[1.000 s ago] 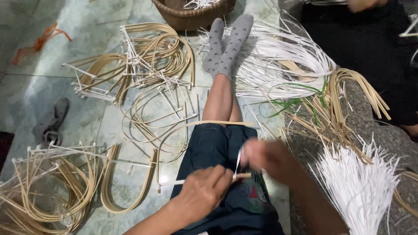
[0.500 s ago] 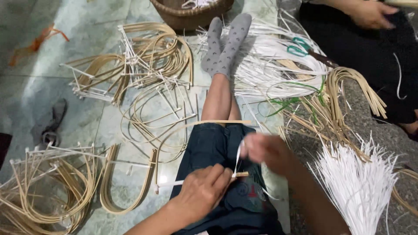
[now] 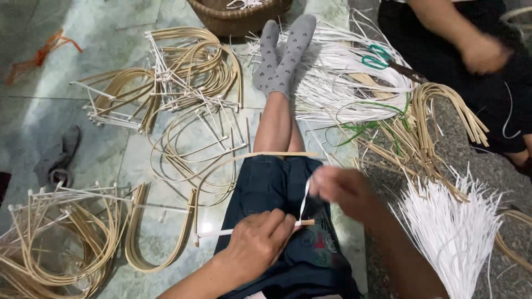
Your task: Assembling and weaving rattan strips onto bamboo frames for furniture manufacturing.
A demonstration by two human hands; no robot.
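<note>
Left hand (image 3: pixel 257 243) grips a bent cane strip (image 3: pixel 221 231) over the lap; right hand (image 3: pixel 341 188) pinches a white binding strand (image 3: pixel 304 196) at its end. Tied hoops (image 3: pixel 183 72) heaped at 11 o'clock; unused white strands (image 3: pixel 449 232) at 4 o'clock: evidently partway.

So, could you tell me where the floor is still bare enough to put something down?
Bare tile shows at top left, between the orange cord and the bent cane bundles, and around the grey rag. The right side is crowded with white strips, cane and scissors.
</note>
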